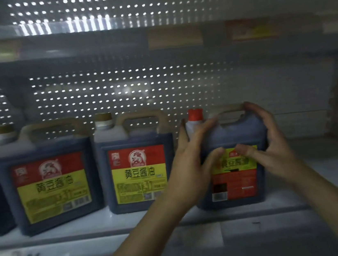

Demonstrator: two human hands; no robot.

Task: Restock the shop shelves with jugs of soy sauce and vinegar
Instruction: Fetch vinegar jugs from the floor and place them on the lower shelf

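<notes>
From the head view, the red-capped jug [231, 158] stands on the shelf [320, 174] near its front edge, just right of two tan-capped jugs [136, 162]. The left hand [192, 163] cups its left side, fingers spread over the shoulder and label; the right hand [271, 144] curls round its right side and the handle end. I'd say it is being squared up: slide it back level with its neighbours, label facing out, leaving a small gap.

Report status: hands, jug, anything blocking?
Both hands, left and right, grip the red-capped jug, upright on the shelf. Gold-capped jug close on its left; right side free.
</notes>
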